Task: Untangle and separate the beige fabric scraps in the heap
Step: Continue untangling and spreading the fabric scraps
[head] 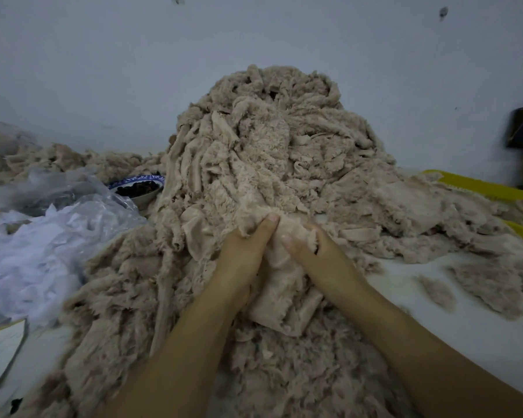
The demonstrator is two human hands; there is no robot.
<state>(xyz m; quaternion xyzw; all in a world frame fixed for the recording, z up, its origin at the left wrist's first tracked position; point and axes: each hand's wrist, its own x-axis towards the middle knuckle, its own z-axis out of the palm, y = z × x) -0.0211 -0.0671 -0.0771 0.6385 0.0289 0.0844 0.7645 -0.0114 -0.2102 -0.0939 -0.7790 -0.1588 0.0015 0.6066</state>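
**Two hands on one scrap**

The beige scrap [280, 260] sits at the front foot of the tall heap [269, 152] on the white table [435, 321]. The left hand [242, 257] and right hand [319, 254] pinch it side by side, thumbs pressed on top, fingers hidden under the cloth. A clear plastic bag [58, 200], white netting [27, 260] and a patterned bowl [139, 188] lie left; a yellow tray [480, 188], right.
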